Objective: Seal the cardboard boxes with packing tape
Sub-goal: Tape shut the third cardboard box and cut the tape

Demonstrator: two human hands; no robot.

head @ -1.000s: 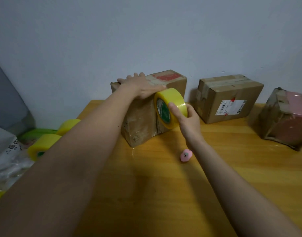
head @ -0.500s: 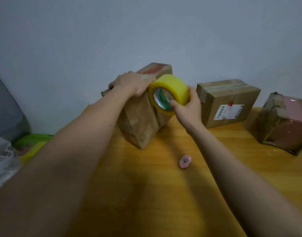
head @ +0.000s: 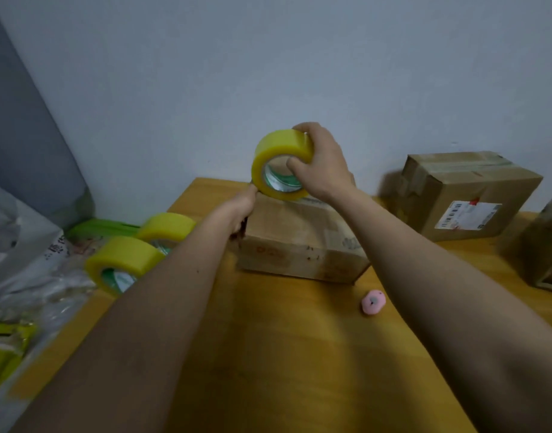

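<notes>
Wooden tabletop (head: 299, 354) w/ brown cardboard box (head: 302, 242) by the wall: right hand (head: 323, 170) grasps yellow packing-tape roll (head: 282, 164) just above it, left hand (head: 241, 210) grips box's left end, so tape may wrinkle if box shifts.

Head-height, down, apparently close over table (head: 299, 354)

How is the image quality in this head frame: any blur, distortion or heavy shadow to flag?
Head view: dim, soft light; the forearms cast broad shadows across the wooden table. The right-hand cardboard box and the spare tape rolls look smeared by motion blur. Wide-angle distortion stretches the forearms near the bottom. The tape roll in the right hand stays fairly sharp; no glare.
</notes>
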